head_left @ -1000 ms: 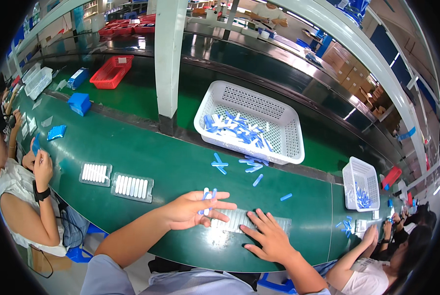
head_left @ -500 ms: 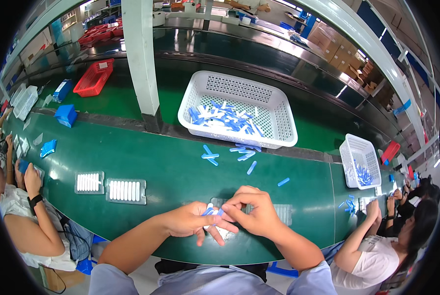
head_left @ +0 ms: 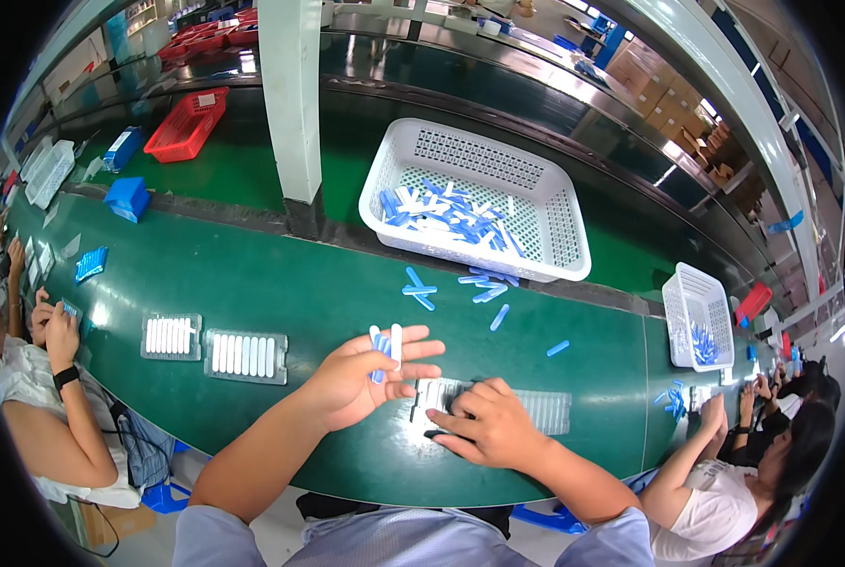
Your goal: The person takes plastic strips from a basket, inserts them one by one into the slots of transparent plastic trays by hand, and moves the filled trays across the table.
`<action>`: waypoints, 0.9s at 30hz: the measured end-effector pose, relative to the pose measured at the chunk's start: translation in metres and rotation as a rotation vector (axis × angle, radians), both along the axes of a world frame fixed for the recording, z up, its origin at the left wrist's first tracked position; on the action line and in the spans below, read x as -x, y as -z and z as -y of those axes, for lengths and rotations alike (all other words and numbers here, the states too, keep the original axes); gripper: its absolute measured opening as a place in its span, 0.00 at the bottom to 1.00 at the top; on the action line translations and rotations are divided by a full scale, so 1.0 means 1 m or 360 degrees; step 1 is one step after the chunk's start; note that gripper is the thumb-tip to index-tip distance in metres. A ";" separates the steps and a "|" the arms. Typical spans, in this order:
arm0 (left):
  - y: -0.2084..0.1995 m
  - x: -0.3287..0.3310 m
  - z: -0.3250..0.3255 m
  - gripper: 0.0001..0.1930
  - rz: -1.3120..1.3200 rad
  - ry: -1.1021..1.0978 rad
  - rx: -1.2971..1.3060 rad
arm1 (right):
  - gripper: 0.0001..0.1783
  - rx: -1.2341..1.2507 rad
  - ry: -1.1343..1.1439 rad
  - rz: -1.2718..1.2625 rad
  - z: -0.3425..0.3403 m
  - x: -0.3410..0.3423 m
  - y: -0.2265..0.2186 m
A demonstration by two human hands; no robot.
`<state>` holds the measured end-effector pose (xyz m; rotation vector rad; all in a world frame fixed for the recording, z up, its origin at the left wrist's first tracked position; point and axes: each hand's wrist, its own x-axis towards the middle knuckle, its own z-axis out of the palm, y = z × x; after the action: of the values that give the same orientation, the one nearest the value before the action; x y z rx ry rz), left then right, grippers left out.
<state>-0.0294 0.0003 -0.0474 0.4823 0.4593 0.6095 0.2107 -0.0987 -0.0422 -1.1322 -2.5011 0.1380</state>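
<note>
My left hand (head_left: 354, 376) is closed on a few small flat strips (head_left: 378, 354), blue and white, pinned under the thumb while the other fingers point to the right. My right hand (head_left: 493, 425) lies low over a clear plastic tray (head_left: 429, 390), its index finger and thumb apart at the tray's near side. That hand covers much of the tray, so what its slots hold is hard to see. A second clear tray (head_left: 547, 412) sits just right of it. On the left, two clear trays (head_left: 246, 355) (head_left: 171, 336) carry rows of white strips.
A white basket (head_left: 570, 248) of blue and white strips stands beyond the table's far edge, with loose blue strips (head_left: 419, 288) before it. A post (head_left: 290, 113) rises left of it. Another white basket (head_left: 684, 331) is at right. Co-workers (head_left: 725, 501) sit on both sides.
My hands have parted: the left moved up and back with the strips, turning palm up, and the right came down onto the tray. The whole view shifted slightly.
</note>
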 end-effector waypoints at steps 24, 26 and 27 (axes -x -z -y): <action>-0.005 0.002 0.002 0.24 -0.0160 0.0367 -0.0225 | 0.05 0.0468 0.0467 -0.1112 -0.025 0.000 -0.025; -0.005 0.001 0.001 0.23 -0.0110 0.0363 -0.0228 | 0.05 0.0517 0.0502 -0.1204 -0.023 0.002 -0.023; -0.006 0.001 0.001 0.22 -0.0060 0.0361 -0.0234 | 0.06 0.0563 0.0539 -0.1296 -0.022 0.002 -0.023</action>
<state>-0.0304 -0.0010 -0.0413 0.6770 0.3900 0.4174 0.2085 -0.0763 -0.0193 -1.2749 -1.5806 0.7927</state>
